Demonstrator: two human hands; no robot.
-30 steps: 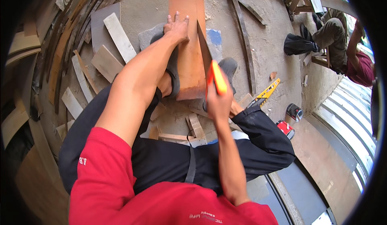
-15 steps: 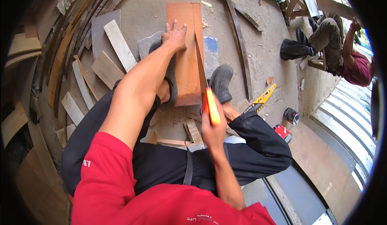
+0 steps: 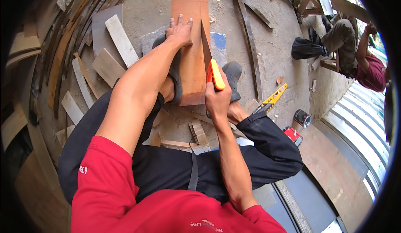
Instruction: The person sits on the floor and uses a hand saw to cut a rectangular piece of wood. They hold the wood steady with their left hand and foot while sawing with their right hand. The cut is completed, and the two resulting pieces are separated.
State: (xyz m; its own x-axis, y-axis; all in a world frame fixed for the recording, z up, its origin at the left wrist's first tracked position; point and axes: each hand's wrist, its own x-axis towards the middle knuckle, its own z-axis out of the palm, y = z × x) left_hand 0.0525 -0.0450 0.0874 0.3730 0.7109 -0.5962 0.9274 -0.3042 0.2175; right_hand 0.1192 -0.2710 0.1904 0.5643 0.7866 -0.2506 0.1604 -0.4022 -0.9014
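Observation:
A reddish-brown wooden board (image 3: 190, 72) lies lengthwise ahead of me, raised on a block beneath it. My left hand (image 3: 179, 33) presses flat on its upper part, fingers spread. With my right hand (image 3: 218, 97) I grip the orange and yellow handle of a hand saw (image 3: 215, 75). The saw's blade runs forward in a long cut close to the board's right edge, parallel to that edge. My left shoe (image 3: 175, 72) rests on the board's left side, and my right shoe (image 3: 232, 78) stands just right of the saw.
Wood offcuts (image 3: 121, 41) and long curved strips (image 3: 67, 45) lie at left. Dark battens (image 3: 248, 45) rest on the floor to the right. A second saw with a yellow handle (image 3: 275, 95), a can (image 3: 302, 118) and a red object (image 3: 292, 136) are near my right knee. Another person (image 3: 346, 41) sits far right.
My right hand has pushed the saw forward, away from me, along the cut. My left hand stays pressed on the board.

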